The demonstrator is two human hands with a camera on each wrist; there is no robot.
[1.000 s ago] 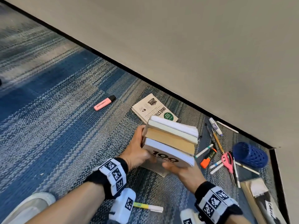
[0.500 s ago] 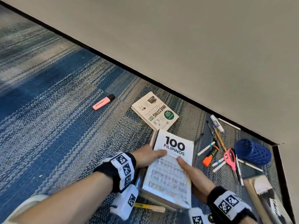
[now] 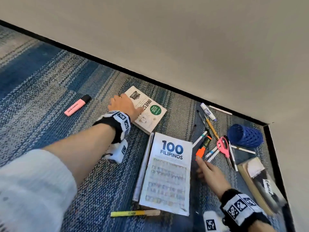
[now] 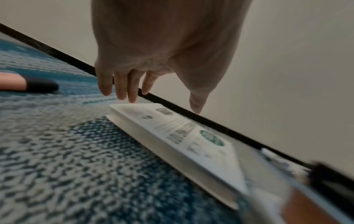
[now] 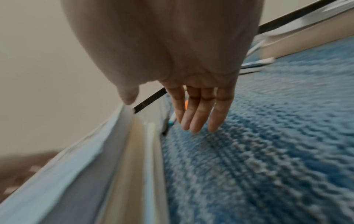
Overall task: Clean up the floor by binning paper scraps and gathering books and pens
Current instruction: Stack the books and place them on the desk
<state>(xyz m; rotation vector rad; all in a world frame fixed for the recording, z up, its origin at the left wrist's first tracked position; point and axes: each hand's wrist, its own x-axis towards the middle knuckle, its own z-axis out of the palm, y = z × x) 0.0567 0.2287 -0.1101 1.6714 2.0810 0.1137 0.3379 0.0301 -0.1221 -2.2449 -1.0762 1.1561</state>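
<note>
A stack of books topped by the white "100 Filipinos" book (image 3: 168,173) lies flat on the blue carpet. Beyond it lies the white investing book (image 3: 148,113) (image 4: 184,141). My left hand (image 3: 123,104) (image 4: 151,94) hovers open just above that book's far left corner, fingers spread and pointing down. My right hand (image 3: 205,168) (image 5: 195,118) is open over the carpet just right of the stack, its fingers stretched toward an orange highlighter (image 3: 203,146). Several pens and pencils (image 3: 211,129) lie scattered further right.
A pink highlighter (image 3: 77,105) lies at the left and a yellow one (image 3: 133,213) near the stack's front edge. Pink scissors (image 3: 223,146), a tipped blue mesh pen cup (image 3: 245,135) and another book (image 3: 257,183) lie by the wall corner. The wall (image 3: 184,47) runs close behind.
The book stack, held on edge in both hands a second ago, now lies flat on the carpet. My left hand went forward to the investing book. My right hand moved right toward the pens.
</note>
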